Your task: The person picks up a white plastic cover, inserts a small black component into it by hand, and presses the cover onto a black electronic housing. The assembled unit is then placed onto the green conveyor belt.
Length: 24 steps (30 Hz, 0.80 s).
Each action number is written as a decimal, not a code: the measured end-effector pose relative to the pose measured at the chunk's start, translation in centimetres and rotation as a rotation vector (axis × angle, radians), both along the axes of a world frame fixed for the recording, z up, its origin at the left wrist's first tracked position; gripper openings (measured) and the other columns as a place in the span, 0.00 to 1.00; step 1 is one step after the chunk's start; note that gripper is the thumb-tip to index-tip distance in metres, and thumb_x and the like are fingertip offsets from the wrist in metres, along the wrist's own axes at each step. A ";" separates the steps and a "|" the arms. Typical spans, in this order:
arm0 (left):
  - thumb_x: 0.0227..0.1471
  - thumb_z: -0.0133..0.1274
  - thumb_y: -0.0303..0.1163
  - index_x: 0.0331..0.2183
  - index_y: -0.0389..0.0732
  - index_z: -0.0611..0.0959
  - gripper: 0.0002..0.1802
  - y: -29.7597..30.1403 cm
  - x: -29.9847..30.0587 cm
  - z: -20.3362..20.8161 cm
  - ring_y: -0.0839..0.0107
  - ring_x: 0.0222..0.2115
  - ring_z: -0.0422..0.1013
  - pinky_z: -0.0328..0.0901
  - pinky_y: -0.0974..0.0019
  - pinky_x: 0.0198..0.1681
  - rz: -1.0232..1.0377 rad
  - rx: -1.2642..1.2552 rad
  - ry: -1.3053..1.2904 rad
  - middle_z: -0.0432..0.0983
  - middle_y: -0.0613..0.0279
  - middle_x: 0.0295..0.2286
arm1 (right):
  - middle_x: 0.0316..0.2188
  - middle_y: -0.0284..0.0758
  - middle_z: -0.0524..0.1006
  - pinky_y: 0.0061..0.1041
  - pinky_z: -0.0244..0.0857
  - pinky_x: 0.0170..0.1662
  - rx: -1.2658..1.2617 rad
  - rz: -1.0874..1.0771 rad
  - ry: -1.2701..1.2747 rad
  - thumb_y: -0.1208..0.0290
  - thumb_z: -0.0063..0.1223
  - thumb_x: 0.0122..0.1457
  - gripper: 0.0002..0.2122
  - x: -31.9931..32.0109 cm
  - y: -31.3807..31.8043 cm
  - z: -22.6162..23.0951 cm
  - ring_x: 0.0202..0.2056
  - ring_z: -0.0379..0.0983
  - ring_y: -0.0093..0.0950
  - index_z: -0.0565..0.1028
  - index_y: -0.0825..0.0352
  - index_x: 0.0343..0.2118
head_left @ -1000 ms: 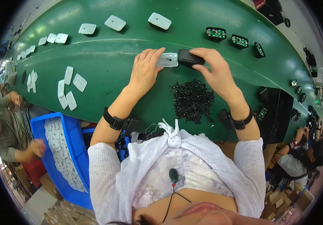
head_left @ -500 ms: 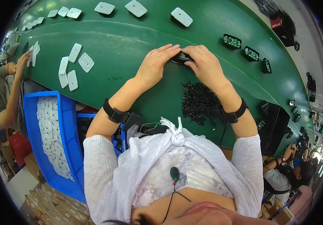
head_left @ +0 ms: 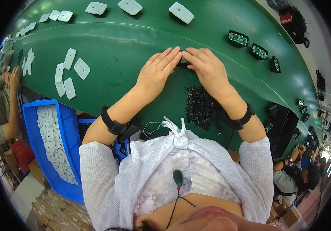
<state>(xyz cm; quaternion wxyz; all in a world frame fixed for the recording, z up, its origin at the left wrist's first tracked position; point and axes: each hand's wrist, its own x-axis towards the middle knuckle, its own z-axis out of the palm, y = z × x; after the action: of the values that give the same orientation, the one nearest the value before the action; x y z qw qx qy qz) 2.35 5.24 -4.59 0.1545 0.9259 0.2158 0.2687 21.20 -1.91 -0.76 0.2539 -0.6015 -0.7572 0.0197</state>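
Observation:
A small black plastic housing [head_left: 184,61] is held on the green table between my two hands, mostly hidden by the fingers. My left hand [head_left: 154,73] presses its left side, fingers straight and close together. From the right, my right hand [head_left: 208,69] curls around it with bent fingers over its top. A pile of small black parts [head_left: 202,107] lies just below my right hand. Several loose white plastic covers [head_left: 70,58] rest on the table left of my left hand.
White-topped pieces [head_left: 181,12] line the far side. Black housings with green circuit boards [head_left: 238,38] stand at the right, beyond a black box [head_left: 282,129]. A blue bin [head_left: 71,133] of white parts sits at lower left. Co-workers sit at both sides.
My hands have closed further over the black housing, and less of it shows. The view has shifted slightly. The co-worker's hand at left has drawn back from the white pieces.

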 end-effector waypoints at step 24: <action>0.58 0.51 0.34 0.45 0.27 0.75 0.20 -2.1 0.8 2.8 0.71 0.34 0.75 0.69 0.70 0.39 -0.031 -1.477 -0.624 0.77 0.56 0.36 | 0.41 0.34 0.75 0.21 0.65 0.48 -0.275 -0.071 0.955 0.74 0.57 0.57 0.17 -0.2 0.6 3.8 0.43 0.72 0.22 0.70 0.70 0.49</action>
<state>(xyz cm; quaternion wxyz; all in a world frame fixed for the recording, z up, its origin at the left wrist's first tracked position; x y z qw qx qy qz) 3.17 3.13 -1.77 0.7843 0.4694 0.2719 0.3009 21.00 -1.28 3.05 0.4912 -0.5786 -0.5258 0.3840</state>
